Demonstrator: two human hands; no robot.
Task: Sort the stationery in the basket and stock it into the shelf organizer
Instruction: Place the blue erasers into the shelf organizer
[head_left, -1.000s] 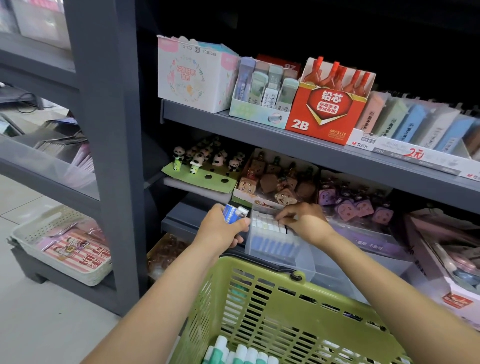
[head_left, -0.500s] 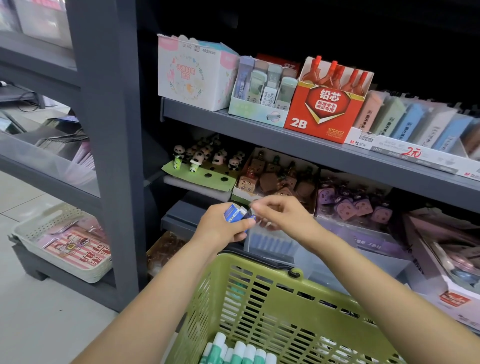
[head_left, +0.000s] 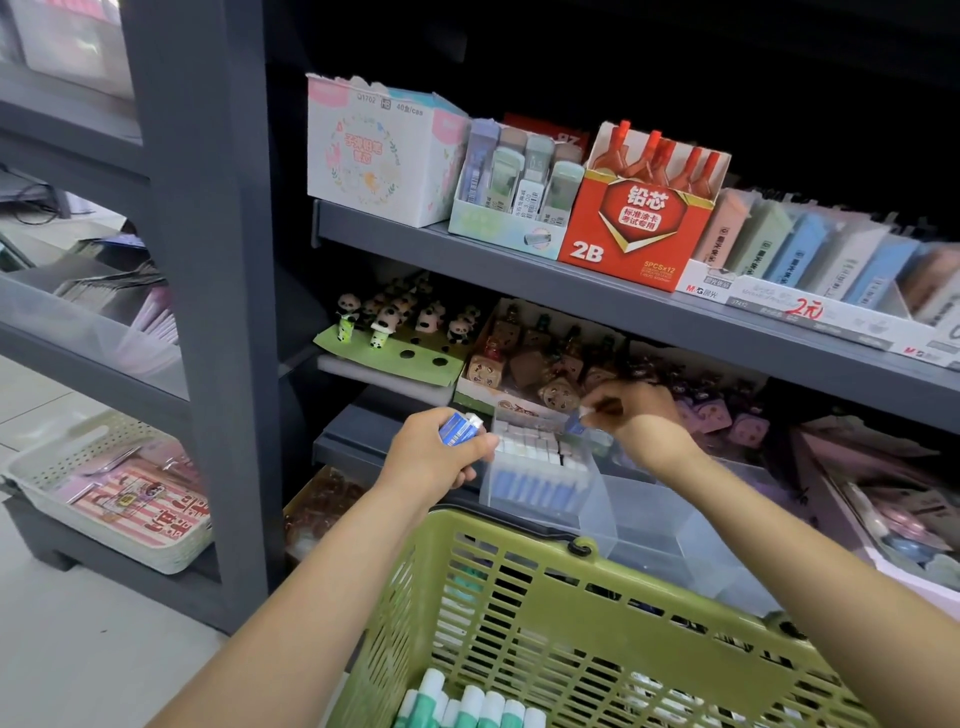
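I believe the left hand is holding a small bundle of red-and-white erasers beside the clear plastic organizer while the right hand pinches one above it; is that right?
Not quite: the head view shows that the bundle of erasers in the left hand is blue-and-white, not red-and-white. The rest stands: it is beside the clear plastic organizer, and the right hand pinches one eraser above it.

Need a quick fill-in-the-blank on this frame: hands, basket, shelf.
1. The left hand grips a small stack of blue and white ____.
2. The right hand pinches one eraser above the clear ____.
3. The basket in front of the shelf is ____ in colour.
4. The red box on the upper shelf is marked ____.

Missing words: erasers; organizer; green; 2B
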